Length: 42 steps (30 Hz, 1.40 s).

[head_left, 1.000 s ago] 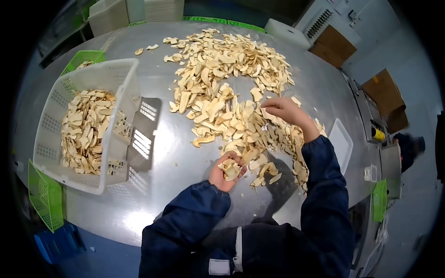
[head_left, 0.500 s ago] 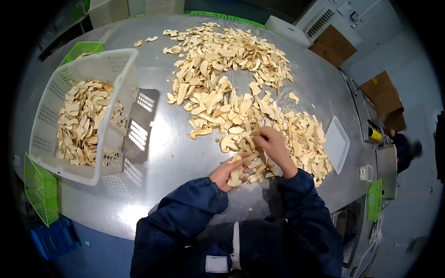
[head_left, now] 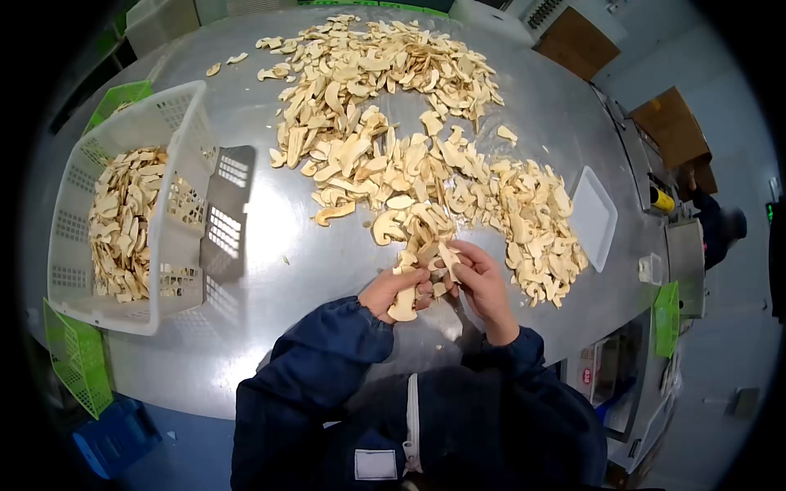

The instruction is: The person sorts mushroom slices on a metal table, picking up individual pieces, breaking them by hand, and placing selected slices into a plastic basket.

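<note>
Pale dried mushroom slices (head_left: 352,155) lie in a wide heap on the metal table (head_left: 270,286). At the heap's near edge, my left hand (head_left: 395,293) is closed around a few mushroom slices, one large piece hanging below its fingers. Close beside it on the right, my right hand (head_left: 483,286) pinches a mushroom slice (head_left: 449,260) between thumb and fingers. The fingertips of both hands nearly meet, and some slices between them are partly hidden.
On the left stands a white perforated basket (head_left: 176,204) holding more slices, with green baskets (head_left: 78,356) beside it. A white tray (head_left: 594,219) lies right of the heap. Another person (head_left: 720,229) is at the far right, near cardboard boxes (head_left: 673,131).
My right hand first came down from over the heap to beside my left hand and now pinches a slice. The view has shifted, so the heap and basket sit further left.
</note>
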Available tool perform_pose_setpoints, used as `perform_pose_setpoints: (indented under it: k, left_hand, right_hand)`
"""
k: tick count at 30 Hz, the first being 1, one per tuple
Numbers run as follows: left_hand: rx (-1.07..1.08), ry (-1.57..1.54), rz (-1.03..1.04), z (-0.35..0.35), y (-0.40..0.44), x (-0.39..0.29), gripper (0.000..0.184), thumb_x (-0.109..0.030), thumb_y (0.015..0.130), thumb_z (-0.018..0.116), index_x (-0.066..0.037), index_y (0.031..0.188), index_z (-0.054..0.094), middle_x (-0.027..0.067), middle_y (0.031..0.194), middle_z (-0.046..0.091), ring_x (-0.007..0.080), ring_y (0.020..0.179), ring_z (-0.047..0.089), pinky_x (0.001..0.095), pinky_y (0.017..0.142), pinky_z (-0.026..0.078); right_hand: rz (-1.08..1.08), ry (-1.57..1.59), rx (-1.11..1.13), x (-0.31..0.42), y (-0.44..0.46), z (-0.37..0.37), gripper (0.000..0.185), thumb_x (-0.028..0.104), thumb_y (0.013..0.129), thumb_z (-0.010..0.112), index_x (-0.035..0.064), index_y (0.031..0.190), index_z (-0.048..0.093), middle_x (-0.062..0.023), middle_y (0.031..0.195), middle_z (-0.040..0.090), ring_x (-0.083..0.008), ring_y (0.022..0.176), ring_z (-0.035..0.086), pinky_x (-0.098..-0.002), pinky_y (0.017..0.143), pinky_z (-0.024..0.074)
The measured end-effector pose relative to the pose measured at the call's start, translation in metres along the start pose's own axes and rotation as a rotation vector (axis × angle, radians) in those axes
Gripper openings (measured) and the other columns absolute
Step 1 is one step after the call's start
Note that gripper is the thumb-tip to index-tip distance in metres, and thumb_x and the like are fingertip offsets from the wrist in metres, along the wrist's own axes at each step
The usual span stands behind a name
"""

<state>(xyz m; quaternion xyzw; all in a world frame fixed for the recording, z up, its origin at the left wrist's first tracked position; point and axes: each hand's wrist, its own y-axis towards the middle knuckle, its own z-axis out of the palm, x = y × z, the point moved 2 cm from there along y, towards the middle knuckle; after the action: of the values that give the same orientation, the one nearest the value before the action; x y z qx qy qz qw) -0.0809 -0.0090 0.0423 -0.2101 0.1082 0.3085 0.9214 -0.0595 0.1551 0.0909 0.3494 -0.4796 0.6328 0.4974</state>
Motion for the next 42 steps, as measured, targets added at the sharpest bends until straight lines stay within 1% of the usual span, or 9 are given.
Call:
perform_pose_setpoints:
  k: [4, 12, 18, 21, 28, 34, 37, 40, 42]
  left_hand:
    - [-0.012, 0.123, 0.058, 0.001, 0.001, 0.004, 0.020, -0.011, 0.088, 0.059, -0.008, 0.105, 0.050, 0.0011, 0.083, 0.051, 0.0087, 0.071, 0.050, 0.0204, 0.048, 0.041]
    - [-0.102, 0.219, 0.153, -0.001, 0.000, 0.008, 0.027, -0.008, 0.088, 0.059, -0.005, 0.113, 0.050, 0.0045, 0.087, 0.057, 0.0088, 0.070, 0.052, 0.0211, 0.049, 0.042]
    - [0.034, 0.082, -0.162, 0.009, -0.007, -0.001, 0.018, -0.013, 0.090, 0.050, -0.006, 0.106, 0.048, 0.0043, 0.079, 0.049, 0.0120, 0.067, 0.045, 0.0197, 0.045, 0.036]
    - [0.121, 0.004, -0.301, 0.005, -0.008, 0.004, 0.017, -0.016, 0.091, 0.047, -0.006, 0.105, 0.048, 0.0028, 0.075, 0.044, 0.0115, 0.065, 0.039, 0.0186, 0.044, 0.031]
    - [0.156, -0.062, -0.358, 0.004, -0.007, 0.009, 0.030, -0.028, 0.095, 0.040, -0.002, 0.104, 0.050, 0.0032, 0.076, 0.049, 0.0110, 0.065, 0.041, 0.0179, 0.045, 0.033]
    - [0.106, 0.078, -0.377, -0.001, -0.009, 0.012, 0.035, -0.031, 0.091, 0.047, -0.001, 0.107, 0.049, 0.0077, 0.081, 0.052, 0.0146, 0.070, 0.045, 0.0187, 0.043, 0.036]
    - [0.199, 0.094, -0.410, -0.005, -0.008, 0.014, 0.035, -0.027, 0.087, 0.054, 0.000, 0.109, 0.048, 0.0102, 0.083, 0.054, 0.0174, 0.074, 0.051, 0.0204, 0.044, 0.040]
    - [0.296, 0.140, -0.385, -0.003, -0.007, 0.013, 0.036, -0.025, 0.085, 0.056, 0.000, 0.111, 0.047, 0.0111, 0.085, 0.056, 0.0181, 0.075, 0.054, 0.0204, 0.045, 0.042]
    - [0.302, 0.156, -0.381, -0.001, -0.006, 0.013, 0.037, -0.024, 0.085, 0.056, 0.000, 0.112, 0.047, 0.0112, 0.086, 0.057, 0.0189, 0.078, 0.057, 0.0202, 0.045, 0.042]
  right_hand:
    - [-0.088, -0.123, -0.070, -0.012, -0.009, 0.004, 0.043, 0.003, 0.087, 0.055, 0.0000, 0.129, 0.044, -0.0031, 0.076, 0.061, -0.0080, 0.061, 0.056, -0.0198, 0.053, 0.0431]
    - [-0.201, -0.528, -0.029, -0.007, -0.014, 0.007, 0.023, 0.006, 0.086, 0.059, -0.0014, 0.107, 0.061, -0.0019, 0.067, 0.063, -0.0047, 0.057, 0.053, -0.0197, 0.053, 0.0424]
    - [-0.174, -0.265, -0.080, -0.004, -0.012, 0.004, 0.020, 0.007, 0.087, 0.056, -0.0015, 0.105, 0.062, -0.0030, 0.087, 0.063, -0.0065, 0.075, 0.055, -0.0194, 0.064, 0.0426]
    - [-0.317, -0.484, 0.096, -0.001, -0.009, 0.003, 0.021, 0.006, 0.086, 0.057, -0.0019, 0.105, 0.062, -0.0030, 0.087, 0.060, -0.0078, 0.076, 0.055, -0.0204, 0.065, 0.0429]
    - [0.088, -0.153, 0.076, 0.000, -0.013, -0.003, 0.008, 0.005, 0.084, 0.059, -0.0019, 0.081, 0.061, -0.0030, 0.078, 0.060, -0.0088, 0.070, 0.054, -0.0223, 0.066, 0.0419]
    - [-0.130, -0.557, 0.144, 0.001, -0.012, -0.007, 0.013, 0.009, 0.084, 0.060, -0.0028, 0.079, 0.063, -0.0007, 0.074, 0.060, -0.0060, 0.066, 0.052, -0.0203, 0.058, 0.0396]
    - [-0.076, -0.370, 0.186, -0.007, -0.011, -0.012, 0.015, 0.010, 0.084, 0.060, -0.0011, 0.075, 0.063, -0.0004, 0.071, 0.058, -0.0058, 0.062, 0.050, -0.0204, 0.054, 0.0373]
    - [0.164, -0.033, 0.009, -0.012, -0.008, -0.028, 0.015, 0.011, 0.085, 0.059, 0.0018, 0.074, 0.062, -0.0015, 0.068, 0.056, -0.0054, 0.060, 0.049, -0.0201, 0.051, 0.0362]
    - [-0.057, 0.261, -0.098, -0.006, 0.005, -0.044, 0.015, 0.012, 0.085, 0.059, 0.0035, 0.073, 0.062, -0.0022, 0.068, 0.056, -0.0056, 0.059, 0.050, -0.0192, 0.051, 0.0354]
